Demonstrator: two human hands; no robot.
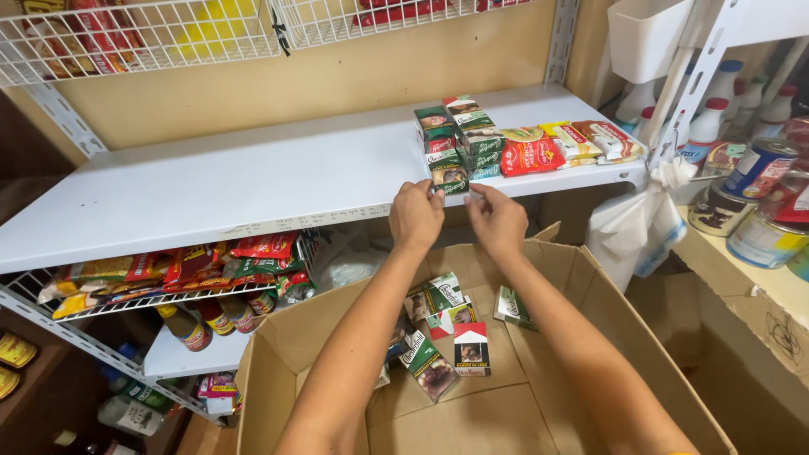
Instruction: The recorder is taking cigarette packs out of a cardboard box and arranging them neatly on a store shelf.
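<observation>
Here your left hand (415,215) and right hand (499,221) both pinch a green pack (451,179) at the white shelf (253,181) edge.

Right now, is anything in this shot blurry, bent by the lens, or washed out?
Head view: even indoor light, soft shadows inside the cardboard box; the white shelf edge bows from wide-angle distortion; both hands, left hand and right hand, look sharp; the forearms near the bottom edge soften slightly.

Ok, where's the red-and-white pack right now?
In the head view, the red-and-white pack lies on the cardboard box floor, between the forearms, right of a green pack and below both hands at the shelf edge.
</observation>
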